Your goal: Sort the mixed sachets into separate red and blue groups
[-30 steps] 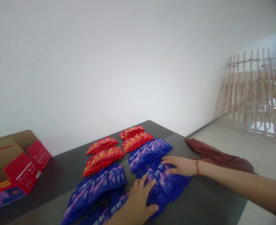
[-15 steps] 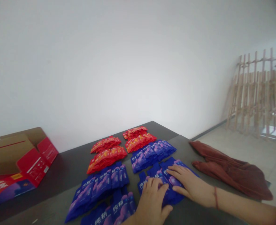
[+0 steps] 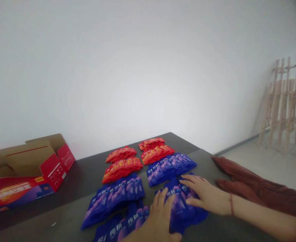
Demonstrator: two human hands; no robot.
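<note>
A row of overlapping blue-purple packets lies at the table's near right, between my hands. My left hand rests at the row's left edge, fingers stretched out and thumb apart. On the row's upper right side, my right hand lies with its fingers spread; a thin red band circles that wrist. Just beyond is another row of blue packets. To the left are two more blue rows, a farther one and a nearer one, which my left hand and forearm partly cover.
Red-orange packets lie in several rows farther back on the dark table. An open red and purple cardboard box stands at the left. Brown cloth drapes over the right edge. Wooden racks lean against the wall behind.
The view has turned left, so the table and packets appear farther right and more of the box shows. My left hand has shifted lower, uncovering more of the near right packets.
</note>
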